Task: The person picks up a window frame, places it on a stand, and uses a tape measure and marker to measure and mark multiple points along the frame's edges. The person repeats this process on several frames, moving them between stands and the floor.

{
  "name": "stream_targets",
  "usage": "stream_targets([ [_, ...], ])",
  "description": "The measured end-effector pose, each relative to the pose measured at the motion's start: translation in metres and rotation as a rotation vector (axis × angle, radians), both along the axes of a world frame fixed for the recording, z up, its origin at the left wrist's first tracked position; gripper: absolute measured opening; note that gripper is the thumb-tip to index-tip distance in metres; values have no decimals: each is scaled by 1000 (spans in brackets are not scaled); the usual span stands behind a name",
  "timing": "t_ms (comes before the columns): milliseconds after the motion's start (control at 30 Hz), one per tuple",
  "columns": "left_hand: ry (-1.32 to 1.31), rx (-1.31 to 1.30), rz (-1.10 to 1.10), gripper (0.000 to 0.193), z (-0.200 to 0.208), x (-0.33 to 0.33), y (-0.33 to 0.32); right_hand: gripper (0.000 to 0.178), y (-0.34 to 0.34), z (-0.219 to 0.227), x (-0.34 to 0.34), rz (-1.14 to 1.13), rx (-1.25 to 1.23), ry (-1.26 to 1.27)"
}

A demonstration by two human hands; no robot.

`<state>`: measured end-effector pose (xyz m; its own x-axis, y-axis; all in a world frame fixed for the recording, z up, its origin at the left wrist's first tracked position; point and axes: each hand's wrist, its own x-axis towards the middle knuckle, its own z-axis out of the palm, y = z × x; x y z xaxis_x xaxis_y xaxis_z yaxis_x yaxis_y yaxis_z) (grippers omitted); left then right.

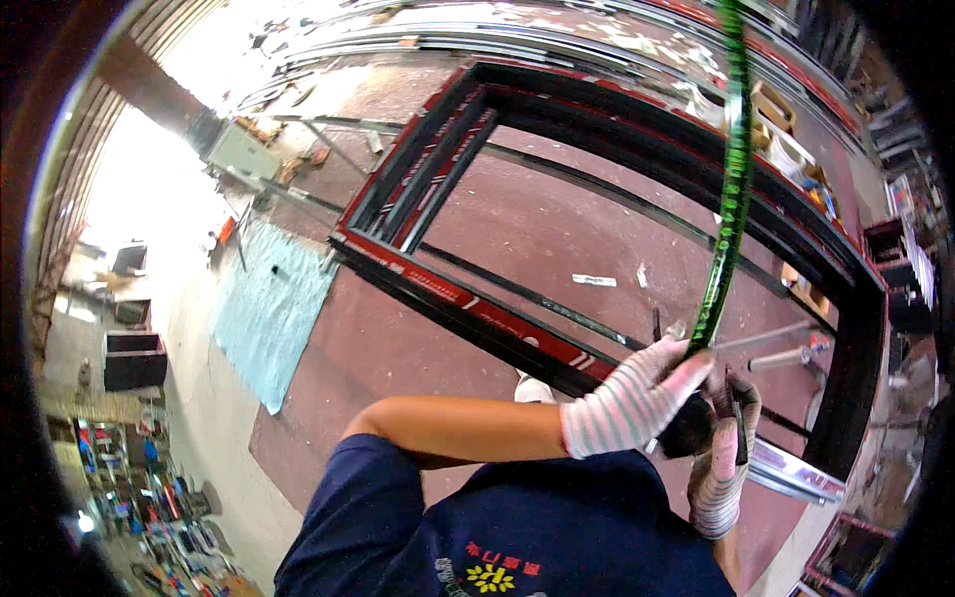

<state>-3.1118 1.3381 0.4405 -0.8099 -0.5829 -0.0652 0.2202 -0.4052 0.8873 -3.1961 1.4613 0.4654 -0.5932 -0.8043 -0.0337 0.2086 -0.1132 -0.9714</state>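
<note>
Both my hands wear pale striped gloves. My left hand (637, 400) is closed around the lower end of a long, glossy dark strip (734, 169) with bright green print, which rises past the top of the view. Close beside it on the right, my right hand (724, 453) has its fingers bent around a thin dark piece whose kind I cannot make out. A round black thing (686, 430) shows between the hands, partly hidden. Beyond them lies a large black rectangular frame (477, 303) with red printed film on its sides, and the strip crosses over it.
Bars (537, 293) run beneath the frame, above a dark red floor covering (328, 398). A light blue cloth (269, 308) lies at left. Long metal profiles (477, 42) are stacked at the far side. Silver profiles (796, 472) lie right of my right hand. Tools (174, 507) crowd the lower left.
</note>
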Motion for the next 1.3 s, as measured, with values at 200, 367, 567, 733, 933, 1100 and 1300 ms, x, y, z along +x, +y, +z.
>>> stream_targets([
  [200, -8, 79, 265, 26, 15, 25, -10, 69, -19, 22, -6, 180, 161, -71],
  [367, 14, -5, 526, 36, 34, 78, -48, 63, -7, 32, -32, 392, 405, -15],
  [567, 42, -22, 857, 41, 15, 153, -122, 56, 50, 42, -103, 423, 605, 345],
  [733, -72, 144, 874, 46, -22, 207, -148, 53, 78, 39, -153, 485, 811, 787],
  [933, -407, 274, 935, 52, -73, 226, -154, 34, 130, 19, -190, 319, 829, 1041],
  [1100, -615, 257, 878, 53, -53, 209, -148, 26, 140, 18, -196, 338, 929, 893],
  [1300, -758, 193, 776, 57, -55, 210, -143, 28, 159, -7, -206, 181, 747, 1139],
])
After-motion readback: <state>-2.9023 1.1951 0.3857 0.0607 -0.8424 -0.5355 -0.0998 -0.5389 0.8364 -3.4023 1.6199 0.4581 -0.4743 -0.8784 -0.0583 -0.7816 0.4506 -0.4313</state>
